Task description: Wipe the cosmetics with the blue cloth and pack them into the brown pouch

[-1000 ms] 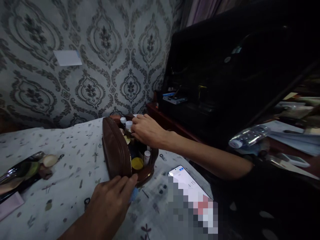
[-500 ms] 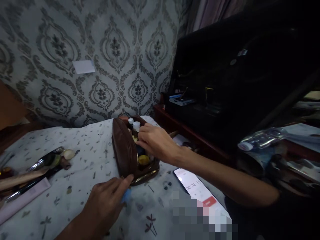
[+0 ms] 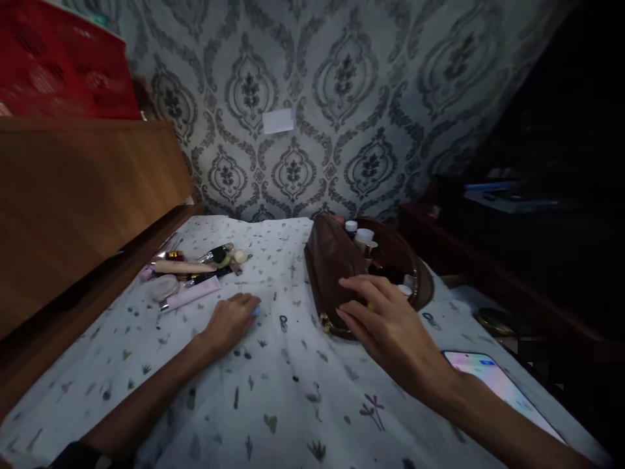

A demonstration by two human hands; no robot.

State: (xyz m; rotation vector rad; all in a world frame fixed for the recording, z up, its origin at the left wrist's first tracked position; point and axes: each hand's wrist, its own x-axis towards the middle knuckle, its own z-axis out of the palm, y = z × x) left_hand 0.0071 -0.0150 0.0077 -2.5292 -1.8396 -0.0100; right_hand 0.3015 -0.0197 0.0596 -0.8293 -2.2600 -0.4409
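Observation:
My left hand [image 3: 232, 320] is closed round a small blue thing [image 3: 255, 311], mostly hidden by the fingers, low over the patterned sheet. A brown zip bag [image 3: 332, 260] stands unzipped to the right, with white-capped bottles [image 3: 364, 237] upright inside. In front of the bag's opening is my right hand [image 3: 395, 335], fingers apart and nothing seen in them; whether the fingertips touch the bag I cannot tell. Left of my left hand lies a group of cosmetics: a pale pink tube [image 3: 193, 294], a round clear-lidded compact [image 3: 165, 287] and several slim items.
A phone [image 3: 502, 391] with a lit screen lies under my right forearm. At the left stands a wooden cabinet [image 3: 88, 202] with a red bag [image 3: 68, 65] on top. The patterned wall [image 3: 303, 78] closes off the back. A dark wooden ledge [image 3: 469, 273] runs along the right.
My view has turned left. My right hand has come out of the bag and its fingers have spread. My left hand has moved from the bag's near corner toward the cosmetics, keeping the blue thing.

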